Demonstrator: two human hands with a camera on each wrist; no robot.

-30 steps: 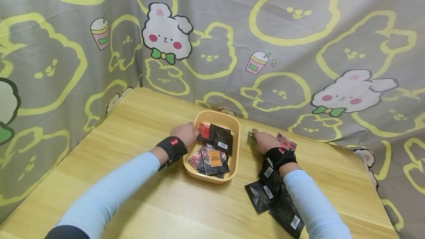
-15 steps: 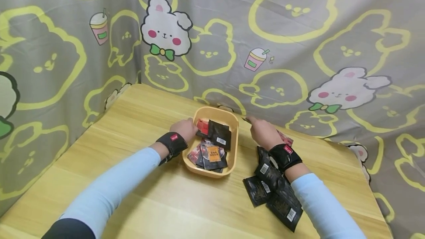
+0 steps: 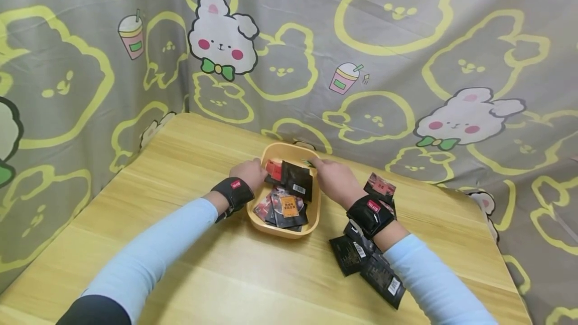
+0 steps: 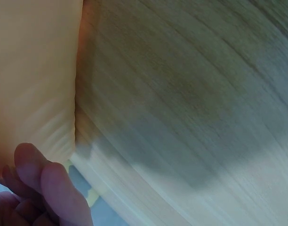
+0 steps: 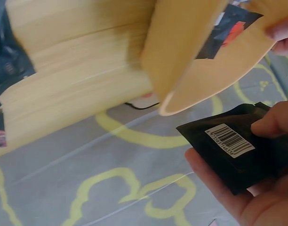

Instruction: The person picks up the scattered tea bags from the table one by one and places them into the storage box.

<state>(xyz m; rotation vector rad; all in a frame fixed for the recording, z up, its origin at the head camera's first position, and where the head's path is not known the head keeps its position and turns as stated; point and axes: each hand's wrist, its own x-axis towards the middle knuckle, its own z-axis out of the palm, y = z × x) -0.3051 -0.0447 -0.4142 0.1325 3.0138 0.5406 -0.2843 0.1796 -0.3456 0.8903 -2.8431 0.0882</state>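
A yellow-orange plastic bin (image 3: 280,233) stands on the table, with several flat sachets inside: a black sachet with a barcode (image 3: 296,177), a red-labelled sachet (image 3: 273,169) and an orange-labelled sachet (image 3: 289,207) among them. My left hand (image 3: 249,174) grips the bin's left rim between thumb and fingers. Over the bin's far right rim, my right hand (image 3: 338,184) pinches another black sachet (image 5: 207,141), its barcode facing the right wrist camera. The head view shows only a small greenish edge of that held sachet.
To the right of the bin, partly under my right forearm, lies a pile of black sachets (image 3: 383,280). A red-and-dark sachet (image 3: 380,187) lies beyond the right wrist. A grey patterned curtain (image 3: 280,89) hangs along the wooden table's (image 3: 203,265) back and sides.
My right hand has moved left with the sachet, from beside the loose pile to over the bin's right rim. My left hand has stayed on the bin.
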